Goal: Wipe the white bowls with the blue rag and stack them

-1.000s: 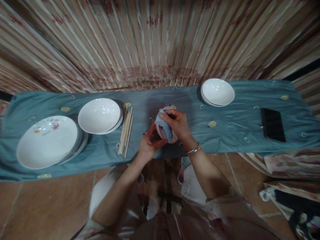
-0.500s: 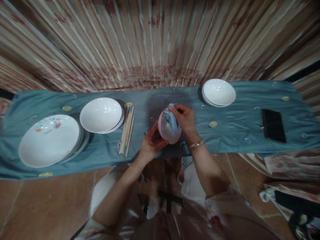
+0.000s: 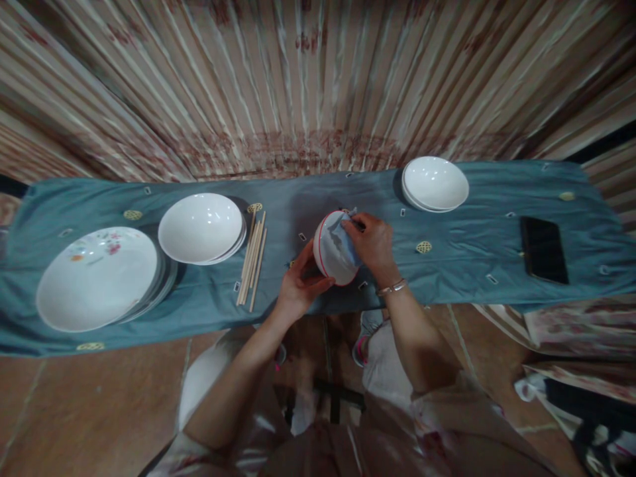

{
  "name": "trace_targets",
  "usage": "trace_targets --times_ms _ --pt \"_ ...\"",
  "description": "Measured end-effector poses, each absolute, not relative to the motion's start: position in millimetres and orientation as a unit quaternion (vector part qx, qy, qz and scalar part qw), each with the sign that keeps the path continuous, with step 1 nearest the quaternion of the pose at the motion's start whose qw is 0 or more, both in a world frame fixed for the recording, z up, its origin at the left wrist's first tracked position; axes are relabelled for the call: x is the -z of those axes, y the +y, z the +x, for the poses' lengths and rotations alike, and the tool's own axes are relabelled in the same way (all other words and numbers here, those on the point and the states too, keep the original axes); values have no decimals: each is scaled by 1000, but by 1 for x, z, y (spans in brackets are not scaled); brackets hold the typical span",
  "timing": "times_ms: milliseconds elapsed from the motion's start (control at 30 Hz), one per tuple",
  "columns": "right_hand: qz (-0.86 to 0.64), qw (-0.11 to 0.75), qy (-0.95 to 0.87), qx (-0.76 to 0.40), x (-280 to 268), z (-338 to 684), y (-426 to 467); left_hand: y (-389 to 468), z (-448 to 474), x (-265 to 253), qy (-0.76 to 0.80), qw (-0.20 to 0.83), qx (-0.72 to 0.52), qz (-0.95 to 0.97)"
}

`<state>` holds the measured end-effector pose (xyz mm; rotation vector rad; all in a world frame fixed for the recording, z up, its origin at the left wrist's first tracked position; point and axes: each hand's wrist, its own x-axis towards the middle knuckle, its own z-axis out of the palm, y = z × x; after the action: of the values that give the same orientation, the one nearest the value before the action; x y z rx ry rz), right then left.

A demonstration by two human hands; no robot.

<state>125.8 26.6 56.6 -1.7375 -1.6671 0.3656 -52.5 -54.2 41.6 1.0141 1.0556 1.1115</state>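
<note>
White porcelain-looking and red-rimmed, the small bowl (image 3: pixel 340 268) sits between your hands above the middle of the blue-green tablecloth (image 3: pixel 477 258); whether its base touches the fabric cannot be determined. Your left hand (image 3: pixel 298 285) cups its outer wall, thumb near the lower rim and fingers behind, evidently to steady it. The bowl is tilted with its mouth toward your right side, which appears to give your right hand (image 3: pixel 373 242) access to the interior. That hand pinches a pale blue cloth (image 3: pixel 349 244) between thumb and fingers, part of it lying inside the bowl. Wooden chopsticks (image 3: pixel 251 265) lie loosely side by side, just right of the left white bowls (image 3: pixel 201 228). Floral plates (image 3: pixel 99 281) are stacked farther left, white bowls (image 3: pixel 436 183) at right. Nesting presumably saves space, leaving the centre for your hands.
</note>
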Motion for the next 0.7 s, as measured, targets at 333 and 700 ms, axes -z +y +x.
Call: trace_targets --times_ms 333,700 --pt "-657 190 -725 -81 -59 127 13 -52 -54 -38 466 597 -481 442" --pt "-601 83 -789 -99 -61 128 -4 -49 -56 -33 470 584 -480 455"
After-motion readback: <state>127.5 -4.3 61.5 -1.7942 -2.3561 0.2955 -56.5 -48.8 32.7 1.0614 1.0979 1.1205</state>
